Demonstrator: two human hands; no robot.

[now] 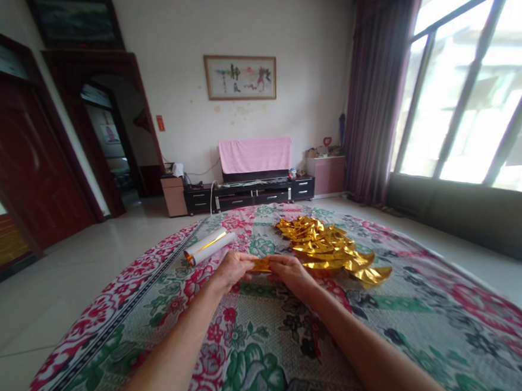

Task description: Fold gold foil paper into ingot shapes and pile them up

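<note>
One gold foil piece (261, 265), pinched in the fingers of the left hand (234, 270) and right hand (292, 272) toward the patterned cloth's (251, 375) far edge, looks light, slick and easily creased, best held gently by its ends.

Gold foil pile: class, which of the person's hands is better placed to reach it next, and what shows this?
Probably the right hand: it is close beside the gold foil pile, while the left hand is nearer the pale rolls. Both hold a gold strip.
</note>
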